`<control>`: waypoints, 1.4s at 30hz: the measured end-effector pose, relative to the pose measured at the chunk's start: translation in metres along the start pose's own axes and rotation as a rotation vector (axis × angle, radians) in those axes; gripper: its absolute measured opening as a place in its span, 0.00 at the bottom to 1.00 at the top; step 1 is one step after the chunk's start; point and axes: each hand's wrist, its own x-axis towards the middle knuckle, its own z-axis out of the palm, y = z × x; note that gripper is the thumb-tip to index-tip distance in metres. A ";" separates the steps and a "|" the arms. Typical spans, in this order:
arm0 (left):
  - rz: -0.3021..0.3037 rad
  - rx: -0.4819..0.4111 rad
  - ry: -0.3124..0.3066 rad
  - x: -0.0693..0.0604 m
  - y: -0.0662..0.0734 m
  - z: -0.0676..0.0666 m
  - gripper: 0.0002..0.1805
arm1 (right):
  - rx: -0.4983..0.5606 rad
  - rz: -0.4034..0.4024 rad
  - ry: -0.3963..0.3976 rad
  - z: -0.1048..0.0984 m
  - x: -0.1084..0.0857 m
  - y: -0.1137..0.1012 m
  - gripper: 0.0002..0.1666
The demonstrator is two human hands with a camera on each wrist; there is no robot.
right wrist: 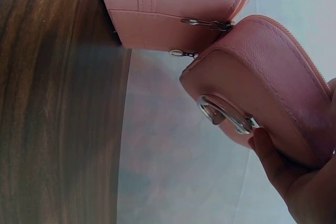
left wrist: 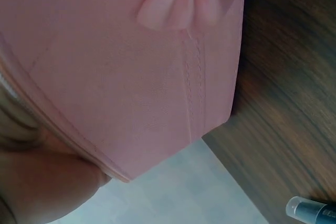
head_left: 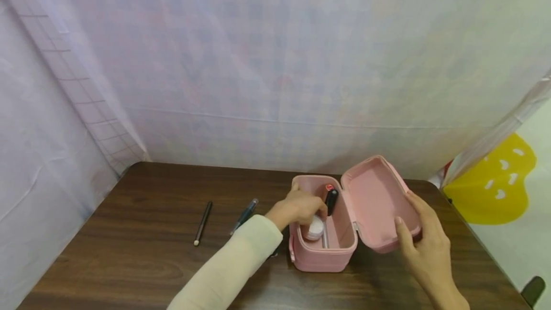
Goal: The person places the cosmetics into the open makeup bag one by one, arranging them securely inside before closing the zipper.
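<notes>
A pink cosmetic case [head_left: 320, 261] stands with its lid [head_left: 374, 204] swung out to the right. My left hand [head_left: 301, 207] reaches in over its left side, fingers bent down beside a round white item [head_left: 315, 227]; the fingertips are hidden, so I cannot tell if they pinch it. Also inside are a black tube [head_left: 331, 201] with a red piece by it and a thin silver stick [head_left: 325, 236]. My right hand [head_left: 430, 248] holds the lid's edge, thumb on the inner side and fingers outside. In the right wrist view, a finger touches near the silver-ringed handle [right wrist: 226, 114].
Left of the case, a slim black stick with a pale tip [head_left: 202, 224] and a blue-green pen-like item with a clear cap [head_left: 244, 216] lie on the dark wooden table [head_left: 129, 233]. A small dark thing [head_left: 273, 254] shows partly behind the left sleeve. A pale curtain [head_left: 258, 71] hangs behind.
</notes>
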 end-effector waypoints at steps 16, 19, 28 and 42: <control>0.004 0.134 0.015 -0.003 0.008 0.001 0.19 | 0.002 0.021 -0.018 -0.001 0.001 0.000 0.33; 0.008 0.147 0.025 -0.004 0.008 0.002 0.19 | 0.008 -0.008 -0.003 -0.001 0.002 -0.001 0.32; -0.003 0.206 -0.033 -0.003 0.008 0.002 0.18 | 0.009 0.009 -0.016 0.001 0.000 -0.001 0.33; 0.072 -0.036 0.152 -0.005 -0.006 0.001 0.24 | 0.004 0.015 -0.011 -0.001 0.000 -0.001 0.33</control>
